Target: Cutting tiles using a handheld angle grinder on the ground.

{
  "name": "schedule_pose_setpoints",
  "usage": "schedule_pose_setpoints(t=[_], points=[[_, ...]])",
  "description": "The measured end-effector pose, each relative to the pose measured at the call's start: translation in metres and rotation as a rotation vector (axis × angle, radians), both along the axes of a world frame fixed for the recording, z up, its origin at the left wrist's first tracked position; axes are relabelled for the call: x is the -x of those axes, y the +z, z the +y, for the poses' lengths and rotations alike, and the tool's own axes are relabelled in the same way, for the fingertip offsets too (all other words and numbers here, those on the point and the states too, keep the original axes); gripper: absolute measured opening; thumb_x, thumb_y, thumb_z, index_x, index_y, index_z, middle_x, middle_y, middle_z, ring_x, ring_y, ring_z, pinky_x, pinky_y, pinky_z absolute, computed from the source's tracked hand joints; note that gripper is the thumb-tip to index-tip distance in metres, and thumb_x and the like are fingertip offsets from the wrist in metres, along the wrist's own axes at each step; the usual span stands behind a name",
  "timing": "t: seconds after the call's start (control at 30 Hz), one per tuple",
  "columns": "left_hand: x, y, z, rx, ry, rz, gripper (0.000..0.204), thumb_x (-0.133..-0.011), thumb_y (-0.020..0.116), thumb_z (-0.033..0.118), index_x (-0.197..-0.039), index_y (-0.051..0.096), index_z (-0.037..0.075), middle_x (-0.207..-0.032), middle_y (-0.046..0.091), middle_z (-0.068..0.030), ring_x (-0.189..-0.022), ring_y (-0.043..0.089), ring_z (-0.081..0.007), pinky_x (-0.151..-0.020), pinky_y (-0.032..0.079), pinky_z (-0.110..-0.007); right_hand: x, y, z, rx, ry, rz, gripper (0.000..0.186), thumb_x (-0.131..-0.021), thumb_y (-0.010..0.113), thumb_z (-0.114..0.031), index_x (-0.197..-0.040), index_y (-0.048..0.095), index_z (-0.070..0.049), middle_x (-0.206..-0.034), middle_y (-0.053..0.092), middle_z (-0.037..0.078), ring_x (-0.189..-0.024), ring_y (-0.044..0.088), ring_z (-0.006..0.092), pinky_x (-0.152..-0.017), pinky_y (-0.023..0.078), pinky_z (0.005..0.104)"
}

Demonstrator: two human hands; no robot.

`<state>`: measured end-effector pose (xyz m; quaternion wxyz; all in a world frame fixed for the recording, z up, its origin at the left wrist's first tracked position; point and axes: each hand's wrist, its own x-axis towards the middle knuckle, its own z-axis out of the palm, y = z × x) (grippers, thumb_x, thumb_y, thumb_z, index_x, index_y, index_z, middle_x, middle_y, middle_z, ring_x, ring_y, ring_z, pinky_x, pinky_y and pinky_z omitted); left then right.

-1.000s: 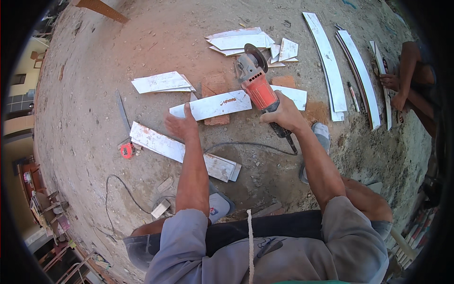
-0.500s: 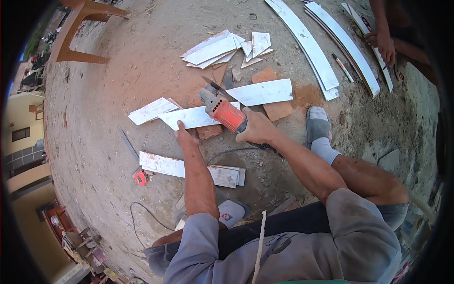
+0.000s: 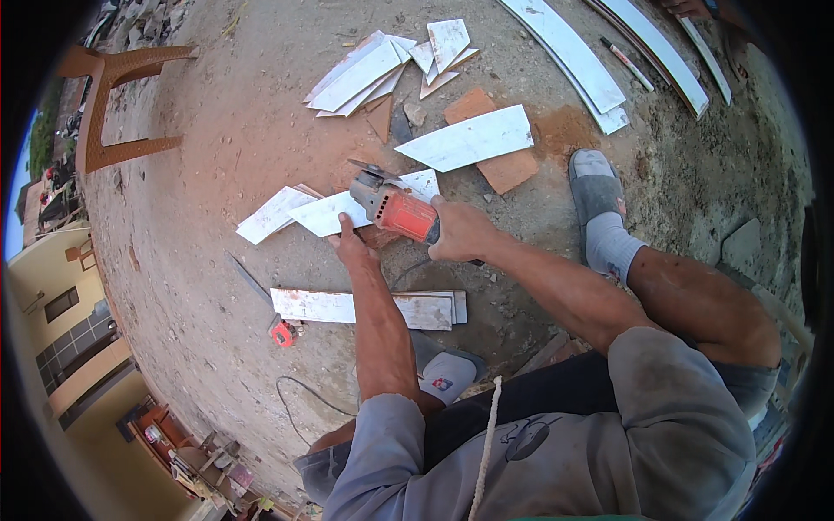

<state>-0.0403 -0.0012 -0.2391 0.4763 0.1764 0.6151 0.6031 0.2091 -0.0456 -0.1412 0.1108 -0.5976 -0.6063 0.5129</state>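
An angle grinder [image 3: 405, 215] with a red body and grey head is gripped by my right hand [image 3: 463, 232] around its rear end. Its disc is partly hidden by the guard and head. Beneath the grinder lies a white tile strip [image 3: 323, 214] with slanted ends, propped on a brick [image 3: 375, 237]. My left hand [image 3: 354, 249] pinches the strip's near edge, thumb on top, fingers mostly out of sight below. Another cut strip [image 3: 473, 139] rests on a reddish brick [image 3: 508, 172] to the right. Under the left end sit more cut pieces [image 3: 268, 217].
Stacked tile offcuts [image 3: 360, 76] lie farther off. Long strips [image 3: 573, 61] and a marker [image 3: 627, 62] are at far right, near another person's hand [image 3: 686, 7]. Closer are more strips [image 3: 417, 311], a red tape measure [image 3: 282, 333], a metal blade [image 3: 248, 276] and a cord [image 3: 304, 386]. A brown chair [image 3: 100, 113] stands left.
The whole view has shifted and turned slightly. My right hand has brought the grinder left over the strip and tilted it. My left hand keeps its pinch. The other person has mostly left view.
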Motion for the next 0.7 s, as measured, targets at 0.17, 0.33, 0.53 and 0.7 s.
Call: schedule_pose_setpoints(t=[0.17,0.33,0.53,0.7], points=[[-0.002,0.014,0.001,0.12,-0.025,-0.035,0.051,-0.094,0.063,0.014,-0.139,0.04,0.005,-0.127,0.056,-0.0131,-0.11,0.059,-0.0273,-0.091,0.053,-0.043,0.006,-0.002,0.004,-0.002,-0.013,0.014,0.062,-0.064,0.071,-0.023,-0.114,0.05,0.007,-0.096,0.066,0.028,-0.094,0.065,0.0425,-0.084,0.052,0.0469],[-0.011,0.016,-0.001,0.105,-0.049,-0.023,0.05,-0.094,0.063,0.014,-0.138,0.04,0.004,-0.126,0.056,-0.014,-0.109,0.06,-0.0272,-0.091,0.054,-0.043,0.008,-0.009,0.005,0.001,-0.019,0.022,0.067,-0.062,0.072,-0.025,-0.116,0.05,0.008,-0.096,0.065,0.029,-0.094,0.064,0.0441,-0.083,0.052,0.0483],[0.003,0.004,0.002,0.042,-0.058,-0.001,0.049,-0.094,0.063,0.013,-0.136,0.041,0.003,-0.124,0.057,-0.0142,-0.107,0.061,-0.0275,-0.09,0.054,-0.042,0.012,-0.007,0.008,0.011,-0.013,0.031,0.066,-0.062,0.073,-0.025,-0.114,0.051,0.008,-0.097,0.065,0.029,-0.094,0.064,0.0443,-0.083,0.052,0.0477],[-0.006,0.005,0.001,0.11,0.024,0.019,0.038,-0.095,0.062,0.016,-0.127,0.049,0.002,-0.117,0.061,-0.013,-0.1,0.064,-0.028,-0.083,0.058,-0.045,0.01,-0.01,0.01,0.028,-0.001,0.011,0.065,-0.062,0.073,-0.026,-0.113,0.051,0.008,-0.096,0.065,0.03,-0.094,0.064,0.0449,-0.083,0.052,0.0477]])
